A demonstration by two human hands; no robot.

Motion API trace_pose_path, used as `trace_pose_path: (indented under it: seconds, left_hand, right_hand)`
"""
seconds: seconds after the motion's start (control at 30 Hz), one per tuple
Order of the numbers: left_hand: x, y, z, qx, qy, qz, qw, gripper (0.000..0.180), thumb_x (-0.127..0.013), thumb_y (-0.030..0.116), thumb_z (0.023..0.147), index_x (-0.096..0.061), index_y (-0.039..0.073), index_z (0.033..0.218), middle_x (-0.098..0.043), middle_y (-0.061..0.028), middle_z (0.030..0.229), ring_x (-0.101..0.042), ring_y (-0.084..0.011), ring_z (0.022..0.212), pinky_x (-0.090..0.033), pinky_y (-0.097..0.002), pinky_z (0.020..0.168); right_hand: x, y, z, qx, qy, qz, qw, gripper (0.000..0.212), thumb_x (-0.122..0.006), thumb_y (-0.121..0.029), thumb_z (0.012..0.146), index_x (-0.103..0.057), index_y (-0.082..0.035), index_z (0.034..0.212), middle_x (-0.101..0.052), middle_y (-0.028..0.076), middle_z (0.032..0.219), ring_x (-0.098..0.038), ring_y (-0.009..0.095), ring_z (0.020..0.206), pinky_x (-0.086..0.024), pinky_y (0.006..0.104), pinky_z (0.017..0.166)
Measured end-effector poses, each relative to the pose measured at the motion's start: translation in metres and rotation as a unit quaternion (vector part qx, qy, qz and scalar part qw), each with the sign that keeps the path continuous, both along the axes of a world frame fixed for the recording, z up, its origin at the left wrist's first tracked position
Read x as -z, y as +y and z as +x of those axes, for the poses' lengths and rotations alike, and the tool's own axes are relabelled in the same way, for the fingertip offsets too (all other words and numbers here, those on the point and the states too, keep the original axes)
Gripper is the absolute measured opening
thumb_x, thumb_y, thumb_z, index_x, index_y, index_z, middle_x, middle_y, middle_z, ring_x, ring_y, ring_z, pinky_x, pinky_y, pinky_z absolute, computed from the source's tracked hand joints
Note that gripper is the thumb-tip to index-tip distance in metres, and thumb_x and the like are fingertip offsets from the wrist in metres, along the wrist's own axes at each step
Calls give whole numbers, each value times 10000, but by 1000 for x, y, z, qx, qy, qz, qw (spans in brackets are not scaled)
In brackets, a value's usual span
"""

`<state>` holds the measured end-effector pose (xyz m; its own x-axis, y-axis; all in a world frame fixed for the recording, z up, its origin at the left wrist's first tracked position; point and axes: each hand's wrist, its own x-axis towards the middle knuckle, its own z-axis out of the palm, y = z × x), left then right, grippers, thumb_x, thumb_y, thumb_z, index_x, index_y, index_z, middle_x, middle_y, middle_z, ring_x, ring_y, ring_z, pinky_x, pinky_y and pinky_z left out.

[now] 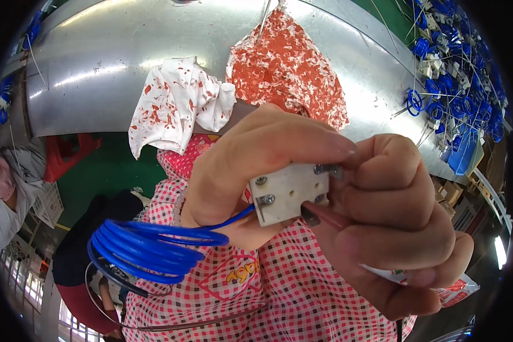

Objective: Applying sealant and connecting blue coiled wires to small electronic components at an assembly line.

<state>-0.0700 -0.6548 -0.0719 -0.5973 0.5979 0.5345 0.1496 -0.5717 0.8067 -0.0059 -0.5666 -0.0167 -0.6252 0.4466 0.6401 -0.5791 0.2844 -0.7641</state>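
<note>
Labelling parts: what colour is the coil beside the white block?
Bright blue; the coil shows best in the head view, left of the white block.

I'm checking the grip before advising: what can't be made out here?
Head view:
- White block, right end: partly covered by the right hand.
- Blue cable, join with the block: hidden behind the block.
- Left hand, fingertips except thumb: behind block and right hand.
- Blue coils, upper right: cut off at the picture's edge.

Green floor point(111, 171); shiny metal table point(114, 43)
</note>
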Motion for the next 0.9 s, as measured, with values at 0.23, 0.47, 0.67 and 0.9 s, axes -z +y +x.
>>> trace_pose_path:
  seconds: [0.23,0.47,0.67,0.9]
  left_hand:
    - [0,-6,-2,27,15,-20,999,462,-698,148,716,-455,-51,1056,-580,-184,768,-545,-154,594,-403,-210,462]
    - [1,-7,-7,111,-14,19,994,545,-719,184,708,-444,-59,1110,-586,-189,800,-548,-167,574,-441,-240,438]
    - [0,-4,-6,104,-20,15,994,537,-716,183,710,-447,-63,1104,-581,-187,804,-542,-166,580,-439,-243,448]
    - [2,-9,-8,94,-28,10,995,528,-712,183,711,-451,-67,1096,-575,-184,808,-536,-166,587,-436,-246,459]
  right_hand:
    - [-5,-8,0,22,3,-32,999,234,-402,-300,856,-386,-104,730,-451,-40,479,-258,83,325,-174,245,384]
    - [-5,-9,-1,33,18,-72,997,210,-409,-265,845,-371,-104,715,-460,-23,452,-265,82,304,-165,247,378]
    - [-1,-9,-6,-1,71,-88,994,201,-422,-258,840,-368,-106,718,-463,-19,447,-268,77,293,-157,245,373]
    - [0,-11,-6,-17,92,-116,989,198,-438,-264,834,-365,-110,732,-452,-21,443,-263,75,292,-151,248,370]
